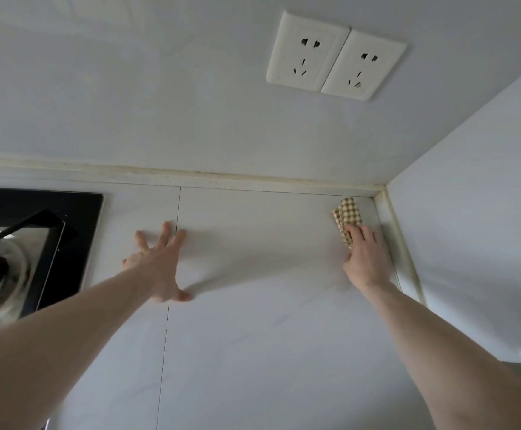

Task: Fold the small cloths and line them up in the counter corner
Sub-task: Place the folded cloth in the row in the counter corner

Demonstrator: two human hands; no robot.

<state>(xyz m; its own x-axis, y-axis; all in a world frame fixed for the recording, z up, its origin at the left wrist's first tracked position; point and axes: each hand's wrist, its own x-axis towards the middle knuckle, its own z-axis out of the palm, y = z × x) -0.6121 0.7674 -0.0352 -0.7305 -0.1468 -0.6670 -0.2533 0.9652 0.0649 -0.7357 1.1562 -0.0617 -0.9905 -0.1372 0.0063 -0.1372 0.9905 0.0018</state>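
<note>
A small folded cloth with a brown and cream check lies on the white counter, close to the back right corner where the two walls meet. My right hand rests on the cloth's near end, fingers laid over it and hiding that part. My left hand lies flat on the bare counter to the left, fingers spread, holding nothing. No other cloth is in view.
A black gas hob with a metal burner ring fills the left edge. Two white wall sockets sit on the back wall above. A raised sealing strip runs along the right wall.
</note>
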